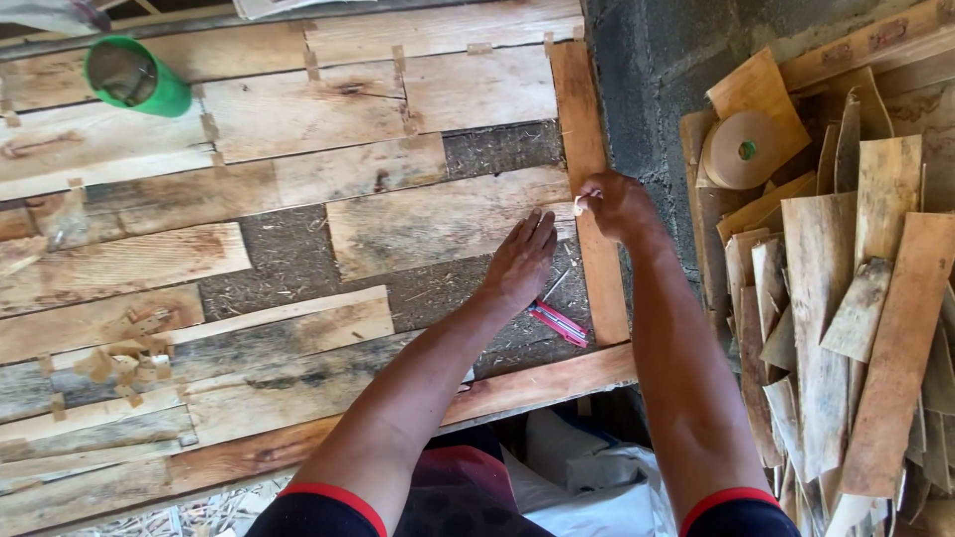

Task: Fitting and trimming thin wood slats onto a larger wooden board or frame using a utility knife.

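Nearest me, my left hand [519, 261] lies flat and open on a veneer strip [438, 221], while my right hand [617, 204] pinches a tape scrap [580, 205] beside the red cutter [559, 323].

veneer sheets [438, 224]: thin wood, rough, matt, grey-weathered | frame strip [589, 189] right of them: smoother orange-brown wood | wall [652, 70] beyond strip: coarse grey concrete block | tape roll [744, 149] further right: matt brown paper | cup [134, 75] far left: glossy green plastic
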